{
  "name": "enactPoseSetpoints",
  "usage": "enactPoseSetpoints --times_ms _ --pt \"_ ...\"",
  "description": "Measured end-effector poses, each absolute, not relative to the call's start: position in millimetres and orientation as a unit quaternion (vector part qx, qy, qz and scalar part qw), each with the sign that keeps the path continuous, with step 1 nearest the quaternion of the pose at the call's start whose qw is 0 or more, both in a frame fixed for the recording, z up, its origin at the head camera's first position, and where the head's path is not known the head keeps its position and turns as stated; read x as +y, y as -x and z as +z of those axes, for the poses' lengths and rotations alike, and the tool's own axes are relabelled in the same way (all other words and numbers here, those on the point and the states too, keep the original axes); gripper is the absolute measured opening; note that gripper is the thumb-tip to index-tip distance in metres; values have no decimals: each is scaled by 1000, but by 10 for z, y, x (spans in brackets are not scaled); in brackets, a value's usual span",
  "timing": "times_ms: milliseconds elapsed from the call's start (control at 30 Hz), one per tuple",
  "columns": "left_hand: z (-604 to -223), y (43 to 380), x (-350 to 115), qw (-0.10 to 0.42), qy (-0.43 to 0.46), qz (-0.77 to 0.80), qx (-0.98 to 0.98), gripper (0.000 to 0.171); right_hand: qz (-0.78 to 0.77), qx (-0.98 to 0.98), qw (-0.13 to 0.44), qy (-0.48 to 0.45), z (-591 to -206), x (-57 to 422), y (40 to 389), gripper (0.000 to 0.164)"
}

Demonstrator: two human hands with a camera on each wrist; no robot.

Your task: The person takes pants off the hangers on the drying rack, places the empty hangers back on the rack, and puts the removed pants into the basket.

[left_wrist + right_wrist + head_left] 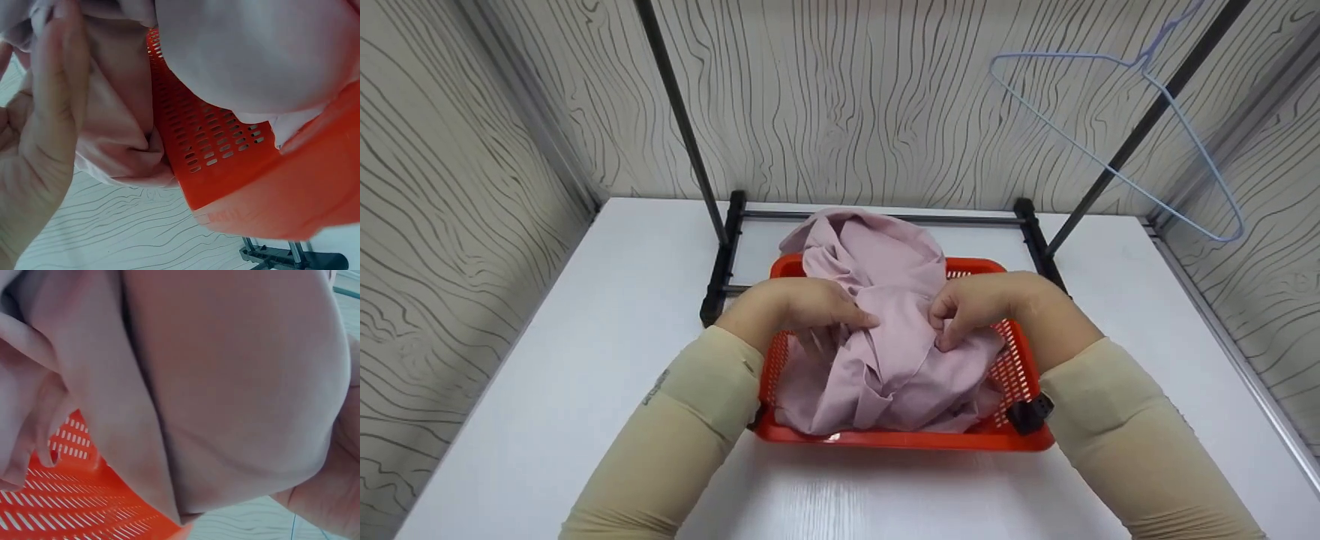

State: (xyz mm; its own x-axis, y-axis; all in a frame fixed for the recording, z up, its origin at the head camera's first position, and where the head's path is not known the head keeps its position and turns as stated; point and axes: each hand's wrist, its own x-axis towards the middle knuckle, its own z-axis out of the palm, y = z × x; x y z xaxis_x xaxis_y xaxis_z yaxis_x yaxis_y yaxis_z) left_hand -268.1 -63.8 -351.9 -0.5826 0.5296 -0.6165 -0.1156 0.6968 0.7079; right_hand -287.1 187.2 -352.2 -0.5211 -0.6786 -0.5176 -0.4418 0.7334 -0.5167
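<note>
A crumpled pink cloth (896,315) is heaped in a red plastic basket (907,441), its far end draped over the back rim. My left hand (814,304) pinches a fold near the middle, thumb on top and the other fingers partly hidden beneath. To the right, my right hand (979,304) grips the cloth with curled fingers. In the left wrist view, the cloth hangs by the thumb of the left hand (48,129). A broad fold covers most of the right hand (332,484) in the right wrist view.
Behind the basket stands a black metal rack, with a left post (686,127), a right post (1140,135) and a low crossbar (885,218). A light blue hanger (1065,135) hangs at the upper right. The white table (532,360) is bounded by wood-patterned panels (840,105).
</note>
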Motion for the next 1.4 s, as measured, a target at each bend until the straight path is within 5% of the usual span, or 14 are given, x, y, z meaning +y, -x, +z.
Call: enactPoseSetpoints --times_ms 467,633,900,1400 --pt "-3680 2773 -580 483 -158 235 829 27 -98 864 390 303 -3658 1735 2890 3" --pt "-3680 2791 -589 488 -151 197 837 13 -102 852 420 294 -3712 1731 2908 13" --pt "-3679 2793 -537 463 -202 53 861 16 -76 861 427 267 -3782 1751 2904 11" --pt "-3923 2952 -430 459 -94 32 883 20 -96 863 456 198 -3809 1757 2881 11"
